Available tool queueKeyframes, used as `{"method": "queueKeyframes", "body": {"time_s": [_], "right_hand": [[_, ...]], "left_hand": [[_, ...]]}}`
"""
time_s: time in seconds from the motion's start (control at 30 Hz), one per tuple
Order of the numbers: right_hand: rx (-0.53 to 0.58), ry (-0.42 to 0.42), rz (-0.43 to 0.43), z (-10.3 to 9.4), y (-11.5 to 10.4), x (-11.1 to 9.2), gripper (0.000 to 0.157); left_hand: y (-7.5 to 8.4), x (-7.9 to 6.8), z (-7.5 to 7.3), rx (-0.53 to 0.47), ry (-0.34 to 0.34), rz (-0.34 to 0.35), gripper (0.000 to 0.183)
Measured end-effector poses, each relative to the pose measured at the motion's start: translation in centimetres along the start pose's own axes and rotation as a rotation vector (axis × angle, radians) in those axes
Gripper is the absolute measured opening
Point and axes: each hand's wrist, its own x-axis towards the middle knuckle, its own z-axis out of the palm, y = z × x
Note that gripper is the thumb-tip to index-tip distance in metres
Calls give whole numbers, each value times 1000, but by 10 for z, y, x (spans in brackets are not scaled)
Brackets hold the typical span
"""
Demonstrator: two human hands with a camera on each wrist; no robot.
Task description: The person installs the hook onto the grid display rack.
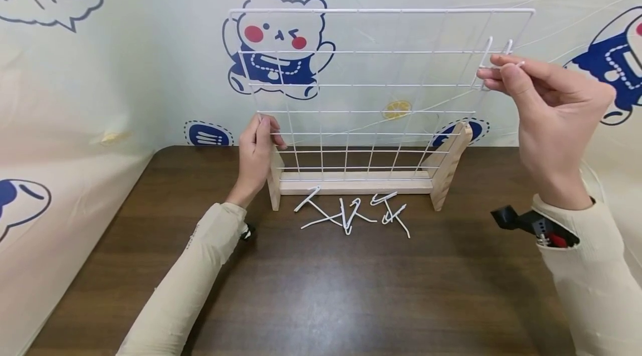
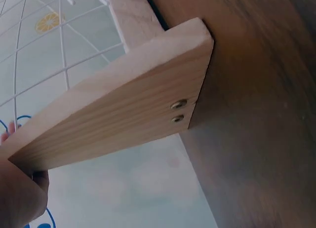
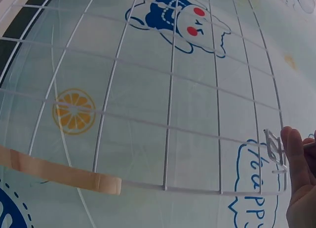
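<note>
A white wire grid leans back in a wooden stand on the table. My left hand grips the top of the stand's left side piece, and in the left wrist view the outer face of that side piece shows two screws. At the grid's upper right corner, my right hand pinches a white wire hook between thumb and fingers. The right wrist view has this hook close against the grid's edge wires, its far end hidden by the fingers.
Several white wire hooks lie loosely in front of the stand on the brown wooden table. Behind the grid hangs a pale cloth printed with bears and lettering. A camera is strapped to the right wrist.
</note>
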Motion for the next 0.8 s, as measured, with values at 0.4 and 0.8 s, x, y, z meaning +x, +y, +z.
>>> {"method": "queueKeyframes", "body": {"time_s": [0.4,0.8], "right_hand": [[14,-29,24,-14,19,8,19],[-10,-139,110,-23,29,-7,22]], "left_hand": [[3,2,-5,-31,-53,-30,31],[2,1,-5,-20,-36,-33,35]]}}
